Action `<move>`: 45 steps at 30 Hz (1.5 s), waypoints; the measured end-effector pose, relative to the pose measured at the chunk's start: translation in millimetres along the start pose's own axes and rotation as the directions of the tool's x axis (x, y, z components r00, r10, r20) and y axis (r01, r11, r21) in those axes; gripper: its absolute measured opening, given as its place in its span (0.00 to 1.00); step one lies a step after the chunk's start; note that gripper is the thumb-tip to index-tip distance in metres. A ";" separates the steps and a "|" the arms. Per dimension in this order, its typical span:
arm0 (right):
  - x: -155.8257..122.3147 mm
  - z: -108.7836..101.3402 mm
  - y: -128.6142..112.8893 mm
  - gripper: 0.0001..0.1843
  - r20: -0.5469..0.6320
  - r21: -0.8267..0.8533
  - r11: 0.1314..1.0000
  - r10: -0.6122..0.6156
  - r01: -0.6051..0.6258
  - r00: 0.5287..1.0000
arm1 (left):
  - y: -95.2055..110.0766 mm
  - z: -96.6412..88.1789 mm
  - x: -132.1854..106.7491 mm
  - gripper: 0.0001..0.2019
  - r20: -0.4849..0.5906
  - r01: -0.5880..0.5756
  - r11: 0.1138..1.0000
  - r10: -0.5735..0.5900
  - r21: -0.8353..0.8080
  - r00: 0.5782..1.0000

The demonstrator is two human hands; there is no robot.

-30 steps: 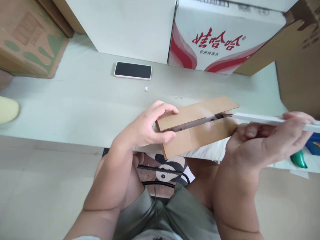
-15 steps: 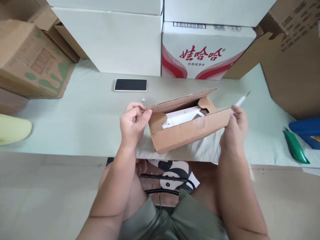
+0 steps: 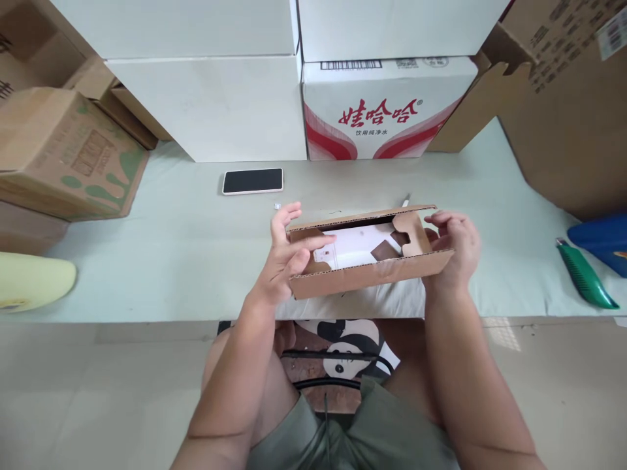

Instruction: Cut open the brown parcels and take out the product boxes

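A small open cardboard box point(image 3: 367, 277) is tilted over the table's front edge, its long flaps raised. Inside lies a white carton or sheet point(image 3: 353, 241) with dark brown patches showing near its right end. At the box's left end, my left hand point(image 3: 279, 267) has its fingers spread. Its index finger reaches over the box wall onto the white item, and the thumb lies by the near corner. My right hand point(image 3: 455, 248) has curled fingers round the right end of the box. Behind the far flap, the tip of a slim white tool point(image 3: 406, 200) shows; the rest is hidden.
A phone point(image 3: 253, 181) and a tiny white piece point(image 3: 277, 206) lie behind my left hand. White cartons point(image 3: 210, 111) and a red-and-white water carton point(image 3: 377, 137) line the back. To the right are a green cutter point(image 3: 588, 274) and a blue object point(image 3: 600, 241); a pale yellow object point(image 3: 36, 281) is left.
The box has tipped flatter, showing more of its inside. My left hand has let go of the flap and extended its index finger inside. The white tool now shows farther left, away from my right hand.
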State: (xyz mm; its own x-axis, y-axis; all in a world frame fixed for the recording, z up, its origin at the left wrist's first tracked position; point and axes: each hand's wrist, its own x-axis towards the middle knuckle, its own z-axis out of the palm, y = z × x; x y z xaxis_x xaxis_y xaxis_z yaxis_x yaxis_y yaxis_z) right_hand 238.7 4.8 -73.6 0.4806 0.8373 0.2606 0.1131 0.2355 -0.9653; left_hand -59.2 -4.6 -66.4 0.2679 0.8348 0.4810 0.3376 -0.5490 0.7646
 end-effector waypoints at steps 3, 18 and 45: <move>-8.1 0.4 -12.5 0.19 -0.007 0.081 0.988 -0.129 0.129 0.992 | 1.2 -1.4 -1.4 0.30 0.026 -0.032 0.999 0.031 0.031 0.999; -27.9 3.6 -31.7 0.36 0.150 -0.137 0.902 -0.389 0.408 0.909 | 2.2 -9.3 4.8 0.31 -0.284 0.080 0.961 -0.157 -0.264 0.946; -32.4 31.4 -146.8 0.49 0.841 -0.507 0.213 0.333 0.835 0.426 | 36.9 -59.0 -14.7 0.21 0.241 0.062 0.956 0.010 -0.288 0.971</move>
State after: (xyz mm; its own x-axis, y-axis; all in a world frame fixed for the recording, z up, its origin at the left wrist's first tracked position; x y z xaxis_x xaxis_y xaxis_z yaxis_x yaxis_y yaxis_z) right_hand 179.2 -41.4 60.2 -0.4891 0.8501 -0.1952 0.8664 0.4993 0.0031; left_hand -103.9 -34.6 -19.9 0.4805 0.7945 0.3713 0.0789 -0.4608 0.8840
